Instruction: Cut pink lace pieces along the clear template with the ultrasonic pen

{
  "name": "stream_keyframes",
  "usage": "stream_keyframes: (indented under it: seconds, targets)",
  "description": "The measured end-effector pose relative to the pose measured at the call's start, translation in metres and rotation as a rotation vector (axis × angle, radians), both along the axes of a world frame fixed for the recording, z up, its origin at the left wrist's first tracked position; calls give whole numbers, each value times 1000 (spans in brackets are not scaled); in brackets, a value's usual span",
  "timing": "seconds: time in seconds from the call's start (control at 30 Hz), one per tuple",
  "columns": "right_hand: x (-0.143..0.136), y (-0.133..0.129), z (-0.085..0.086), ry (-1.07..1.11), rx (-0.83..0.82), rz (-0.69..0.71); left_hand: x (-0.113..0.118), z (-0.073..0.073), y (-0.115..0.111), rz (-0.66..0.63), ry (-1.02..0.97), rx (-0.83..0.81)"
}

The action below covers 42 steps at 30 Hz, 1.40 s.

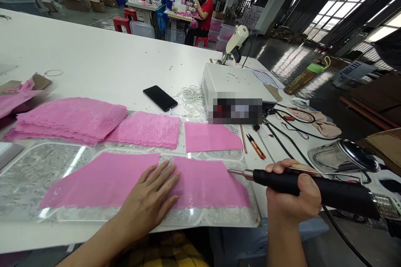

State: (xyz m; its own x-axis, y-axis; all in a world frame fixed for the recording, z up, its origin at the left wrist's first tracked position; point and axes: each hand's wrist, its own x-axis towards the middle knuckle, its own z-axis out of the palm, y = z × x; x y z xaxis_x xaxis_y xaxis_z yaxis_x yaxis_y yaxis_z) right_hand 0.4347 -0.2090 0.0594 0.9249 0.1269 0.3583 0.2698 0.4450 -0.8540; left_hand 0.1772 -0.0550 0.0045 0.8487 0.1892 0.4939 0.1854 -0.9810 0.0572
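My left hand (152, 196) lies flat with fingers stretched out, across the inner edges of two pink fabric pieces. One is the left fabric piece (103, 179), the other the right fabric piece (206, 183); both rest on a clear plastic template sheet (21, 183). My right hand (293, 192) is wrapped around a black corded pen-like tool (341, 194) with a narrow metal tip. That tip points left, at the slanted upper right edge of the right fabric piece; whether it touches cannot be told. Above sits a smaller pink piece (213, 137), beside stacked pink lace (72, 119).
Behind the fabric are a phone (160, 98), tangled elastic cord (192, 102) and a white control box (234, 83). Orange thread snips (256, 147), cables and a lidded glass jar (341, 156) lie to the right. A person in red (205, 12) sits at a far sewing machine.
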Motion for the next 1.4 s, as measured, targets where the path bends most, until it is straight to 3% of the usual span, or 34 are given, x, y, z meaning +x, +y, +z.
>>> stream_keyframes:
  seconds: [0.43, 0.77, 1.23, 1.4]
  targets:
    - [1, 4, 1, -26, 5, 1, 1, 1, 2, -11, 2, 38]
    - [5, -28, 7, 22, -8, -58, 1, 0, 5, -23, 5, 10]
    - [2, -23, 5, -18, -44, -29, 1, 1, 6, -29, 25, 42]
    - [7, -36, 8, -45, -17, -64, 2, 1, 7, -36, 3, 32]
